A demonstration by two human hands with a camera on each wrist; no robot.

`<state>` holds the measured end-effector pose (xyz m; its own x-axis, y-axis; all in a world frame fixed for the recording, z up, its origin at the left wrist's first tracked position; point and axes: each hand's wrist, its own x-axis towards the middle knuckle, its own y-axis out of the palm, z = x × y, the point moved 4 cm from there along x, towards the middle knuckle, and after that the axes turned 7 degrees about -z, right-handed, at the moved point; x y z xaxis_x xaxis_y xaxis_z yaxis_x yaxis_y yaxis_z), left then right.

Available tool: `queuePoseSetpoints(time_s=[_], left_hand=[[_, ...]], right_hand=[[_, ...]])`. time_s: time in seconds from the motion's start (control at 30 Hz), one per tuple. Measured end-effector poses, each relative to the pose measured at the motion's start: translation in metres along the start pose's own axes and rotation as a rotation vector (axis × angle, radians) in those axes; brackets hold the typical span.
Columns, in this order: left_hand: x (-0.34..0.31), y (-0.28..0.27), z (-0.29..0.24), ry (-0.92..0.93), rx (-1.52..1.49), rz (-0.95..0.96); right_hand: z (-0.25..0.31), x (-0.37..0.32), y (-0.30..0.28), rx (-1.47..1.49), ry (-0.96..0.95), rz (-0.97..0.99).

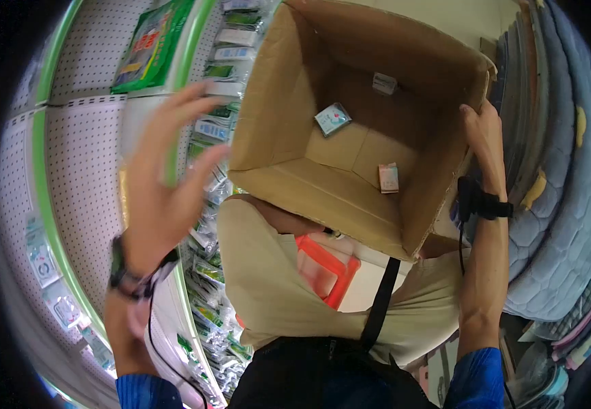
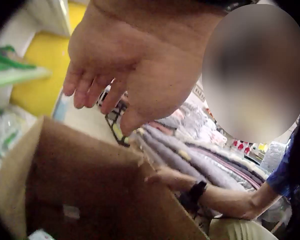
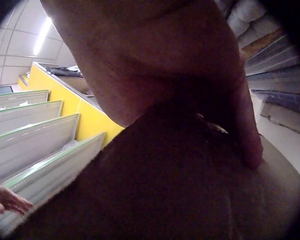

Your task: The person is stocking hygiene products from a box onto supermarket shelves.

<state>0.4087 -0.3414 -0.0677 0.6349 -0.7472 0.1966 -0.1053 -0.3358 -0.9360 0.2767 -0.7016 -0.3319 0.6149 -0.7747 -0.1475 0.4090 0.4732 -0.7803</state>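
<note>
An open brown cardboard box (image 1: 316, 187) stands tilted in front of the person's knees in the head view. Inside lie a light-blue small pack (image 1: 332, 120), a whitish small box (image 1: 384, 84) and a pink-and-white small pack (image 1: 389, 178). My right hand (image 1: 486, 136) grips the box's right edge, thumb on the inner side; in the right wrist view the same hand (image 3: 155, 60) curls over the cardboard. Left of the box, my left hand (image 1: 166, 184) is raised by the shelves, fingers spread and blurred. The left wrist view shows its palm (image 2: 140, 65) with nothing in it.
Green-edged shelves (image 1: 43, 184) with hanging packets (image 1: 231, 54) run along the left, and a green bag (image 1: 152, 48) lies on one. Folded grey-blue quilts (image 1: 548, 184) are stacked at the right. A red plastic stool-like object (image 1: 340, 276) shows between the legs.
</note>
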Motion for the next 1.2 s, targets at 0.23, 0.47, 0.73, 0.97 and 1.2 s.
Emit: queuePoseSetpoints(time_s=[0.23, 0.47, 0.73, 0.97, 1.2], left_hand=[[0.058, 0.315, 0.069, 0.0, 0.119, 0.707], [0.007, 0.482, 0.159, -0.293, 0.514, 1.058], [-0.024, 0.547, 0.196, -0.421, 0.472, 0.842], [-0.015, 0.542, 0.193, -0.463, 0.344, 0.804], [0.035, 0.425, 0.097, -0.526, -0.705, 1.106]], right_hand=[[0.01, -0.008, -0.006, 0.056, -0.059, -0.064], [0.018, -0.013, -0.009, -0.023, -0.098, -0.117], [0.022, -0.016, -0.007, -0.019, -0.056, -0.093], [0.025, -0.016, -0.006, 0.069, -0.007, -0.124], [0.023, -0.01, -0.009, 0.069, -0.043, -0.131]])
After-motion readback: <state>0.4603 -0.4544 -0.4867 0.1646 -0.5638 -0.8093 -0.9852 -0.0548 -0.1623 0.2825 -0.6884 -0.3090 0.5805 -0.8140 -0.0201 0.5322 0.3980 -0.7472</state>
